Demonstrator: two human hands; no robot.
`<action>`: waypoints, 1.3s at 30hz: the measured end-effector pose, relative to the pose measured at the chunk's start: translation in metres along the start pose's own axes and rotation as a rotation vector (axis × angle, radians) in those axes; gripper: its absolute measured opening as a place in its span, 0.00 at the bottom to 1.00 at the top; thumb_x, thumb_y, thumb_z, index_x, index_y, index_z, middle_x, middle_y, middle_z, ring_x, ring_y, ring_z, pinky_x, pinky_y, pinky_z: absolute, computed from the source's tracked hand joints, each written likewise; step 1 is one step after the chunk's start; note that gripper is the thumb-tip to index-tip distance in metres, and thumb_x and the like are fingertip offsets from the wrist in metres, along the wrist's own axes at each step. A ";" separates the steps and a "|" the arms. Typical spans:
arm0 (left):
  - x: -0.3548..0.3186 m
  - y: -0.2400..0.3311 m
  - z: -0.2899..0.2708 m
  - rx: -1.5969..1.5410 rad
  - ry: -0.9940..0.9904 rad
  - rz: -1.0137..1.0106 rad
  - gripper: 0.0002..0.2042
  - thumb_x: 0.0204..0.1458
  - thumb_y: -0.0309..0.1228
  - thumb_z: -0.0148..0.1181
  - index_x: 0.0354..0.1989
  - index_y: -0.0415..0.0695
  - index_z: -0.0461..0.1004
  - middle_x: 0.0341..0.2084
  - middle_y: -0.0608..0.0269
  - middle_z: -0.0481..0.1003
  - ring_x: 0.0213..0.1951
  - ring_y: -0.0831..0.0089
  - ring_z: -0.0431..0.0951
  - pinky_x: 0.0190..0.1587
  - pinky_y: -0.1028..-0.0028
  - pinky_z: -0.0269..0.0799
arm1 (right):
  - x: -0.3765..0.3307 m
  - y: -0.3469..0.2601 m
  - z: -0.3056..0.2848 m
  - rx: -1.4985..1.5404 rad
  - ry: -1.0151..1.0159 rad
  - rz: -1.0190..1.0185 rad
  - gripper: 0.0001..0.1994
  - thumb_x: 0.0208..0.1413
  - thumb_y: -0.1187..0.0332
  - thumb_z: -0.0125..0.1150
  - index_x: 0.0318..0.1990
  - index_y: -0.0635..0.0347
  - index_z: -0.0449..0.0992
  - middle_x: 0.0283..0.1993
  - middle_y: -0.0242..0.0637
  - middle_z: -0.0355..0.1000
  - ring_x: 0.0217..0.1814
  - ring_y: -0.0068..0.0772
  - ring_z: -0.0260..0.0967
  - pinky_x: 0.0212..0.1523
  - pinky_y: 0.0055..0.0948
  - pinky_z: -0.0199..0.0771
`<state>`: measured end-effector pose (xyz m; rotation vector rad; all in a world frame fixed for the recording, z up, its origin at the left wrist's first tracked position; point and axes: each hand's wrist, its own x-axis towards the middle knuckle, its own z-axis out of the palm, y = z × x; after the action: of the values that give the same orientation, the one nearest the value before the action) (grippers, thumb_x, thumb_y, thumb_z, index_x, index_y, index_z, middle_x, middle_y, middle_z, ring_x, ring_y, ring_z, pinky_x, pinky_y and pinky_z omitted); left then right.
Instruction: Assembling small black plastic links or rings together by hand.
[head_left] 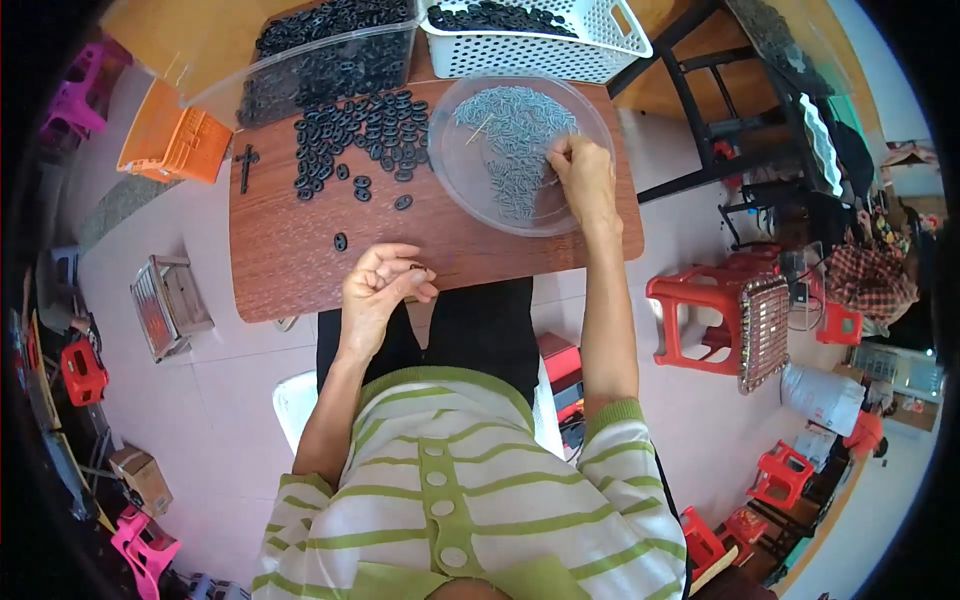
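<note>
Hands stand well apart over the near part of the desk [290, 275]: the left hand [378, 290] is raised above its near edge, palm turned partly up, thumb and fingertips pinched on a small dark piece [418, 267], perhaps to keep it in plain sight. That piece is too small to make out fully. The right hand [585, 178] dips into a round clear tub [452, 195], its thumb and forefinger brought together at the right side of the grey pins [512, 140]; whether a pin is between them I cannot tell. The tub's low wall likely keeps such slim bits from rolling away, while its wide mouth lets fingers in easily. Two thin pale sticks [479, 131] lie on the pins. Left of the tub, black oval pieces [385, 130] are spread loosely, presumably so that each can be picked singly, and one lone oval [340, 242] sits nearer the left hand. Behind them, a clear bin [325, 72] and a white basket [530, 62] hold more black pieces, probably as stock kept out of the working space. A black cross-shaped object [246, 168] lies by the left edge.
</note>
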<state>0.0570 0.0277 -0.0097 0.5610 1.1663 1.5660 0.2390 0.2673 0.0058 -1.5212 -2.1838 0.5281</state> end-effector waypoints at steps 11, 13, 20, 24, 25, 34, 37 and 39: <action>-0.015 0.000 -0.004 -0.108 0.039 0.012 0.14 0.55 0.24 0.57 0.49 0.35 0.71 0.34 0.53 0.78 0.33 0.72 0.79 0.37 0.76 0.75 | 0.000 -0.002 -0.006 0.043 0.016 -0.120 0.06 0.49 0.74 0.57 0.35 0.66 0.74 0.23 0.44 0.73 0.25 0.34 0.73 0.28 0.31 0.71; -0.018 0.005 -0.001 -0.121 0.054 0.042 0.12 0.56 0.24 0.57 0.48 0.36 0.72 0.35 0.55 0.77 0.34 0.73 0.78 0.37 0.77 0.74 | -0.003 -0.004 -0.009 0.108 0.008 -0.113 0.05 0.50 0.75 0.57 0.35 0.66 0.74 0.23 0.41 0.73 0.24 0.29 0.72 0.27 0.29 0.71; -0.021 0.008 -0.008 -0.195 -0.006 0.027 0.07 0.56 0.24 0.56 0.41 0.38 0.72 0.35 0.58 0.77 0.34 0.75 0.77 0.39 0.78 0.73 | -0.030 -0.028 -0.028 0.267 -0.024 -0.073 0.07 0.56 0.75 0.55 0.38 0.69 0.75 0.25 0.39 0.74 0.23 0.23 0.71 0.26 0.25 0.71; -0.023 0.009 -0.012 -0.203 0.006 0.020 0.06 0.56 0.24 0.56 0.40 0.38 0.73 0.35 0.56 0.77 0.33 0.77 0.77 0.38 0.79 0.72 | -0.044 -0.044 -0.019 0.596 -0.050 -0.047 0.05 0.56 0.76 0.55 0.38 0.67 0.76 0.29 0.34 0.75 0.27 0.19 0.71 0.28 0.20 0.73; -0.022 0.013 -0.010 -0.176 -0.012 0.018 0.07 0.56 0.24 0.56 0.41 0.37 0.73 0.35 0.56 0.77 0.33 0.76 0.77 0.38 0.78 0.72 | -0.049 -0.055 -0.020 0.775 -0.128 -0.014 0.05 0.56 0.77 0.56 0.38 0.66 0.76 0.30 0.33 0.74 0.29 0.19 0.71 0.29 0.19 0.73; 0.000 0.043 0.006 -0.092 0.066 0.053 0.11 0.58 0.27 0.55 0.45 0.35 0.73 0.35 0.56 0.78 0.34 0.75 0.78 0.40 0.78 0.73 | -0.102 -0.116 0.007 1.184 -0.410 0.081 0.05 0.54 0.72 0.62 0.38 0.62 0.76 0.34 0.28 0.73 0.28 0.15 0.65 0.29 0.15 0.68; 0.009 0.041 0.003 -0.064 0.036 0.035 0.10 0.58 0.27 0.54 0.46 0.36 0.73 0.32 0.58 0.78 0.35 0.76 0.78 0.40 0.79 0.72 | -0.100 -0.116 0.021 1.238 -0.384 0.112 0.06 0.55 0.72 0.61 0.39 0.62 0.76 0.34 0.28 0.74 0.30 0.14 0.66 0.32 0.15 0.67; 0.014 0.038 0.006 -0.092 0.029 0.042 0.10 0.59 0.27 0.54 0.45 0.35 0.73 0.30 0.58 0.78 0.32 0.78 0.78 0.36 0.81 0.73 | -0.099 -0.116 0.027 1.276 -0.403 0.115 0.06 0.56 0.72 0.61 0.39 0.63 0.76 0.34 0.28 0.74 0.32 0.14 0.67 0.34 0.15 0.68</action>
<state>0.0397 0.0438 0.0238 0.5070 1.1042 1.6595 0.1641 0.1343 0.0323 -0.8081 -1.3414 1.8995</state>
